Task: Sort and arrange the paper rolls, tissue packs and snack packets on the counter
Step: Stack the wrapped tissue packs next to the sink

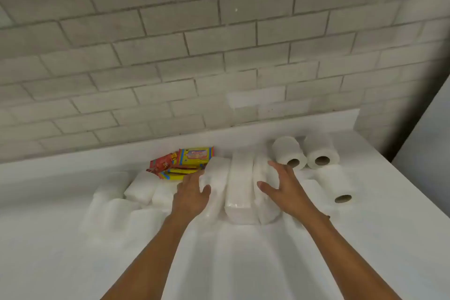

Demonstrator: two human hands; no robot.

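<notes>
Nearest the camera, two bare forearms reach out over the white counter (73, 263), which carries everything in view. The left hand (191, 196) lies with fingers spread and relaxed against the left side of a row of three long tissue packs (239, 192) standing side by side in the middle; the right hand (283, 186) lies the same way, fingers spread, on the right side of that row. Neither hand curls round anything; they seem to press the row together from both sides.

My judgement is that the sorting is roughly halfway. The three long packs already form a tidy row. To the left of the left hand a loose heap of smaller tissue packs (140, 189) lies at mixed angles, some overlapping, and these look unsorted; the white-on-white glare makes their count hard to tell.

Further back, just behind the left hand, the snack packets (187, 162), red and yellow, are gathered in one small pile, touching the far end of the row. To the right, three paper rolls (289, 153) lie on their sides with the cores toward the camera, two close together at the back and one nearer, apart from them. They are grouped but not lined up.

Behind everything rises a pale brick wall (219, 44). The rolls could roll if nudged by the right hand
</notes>
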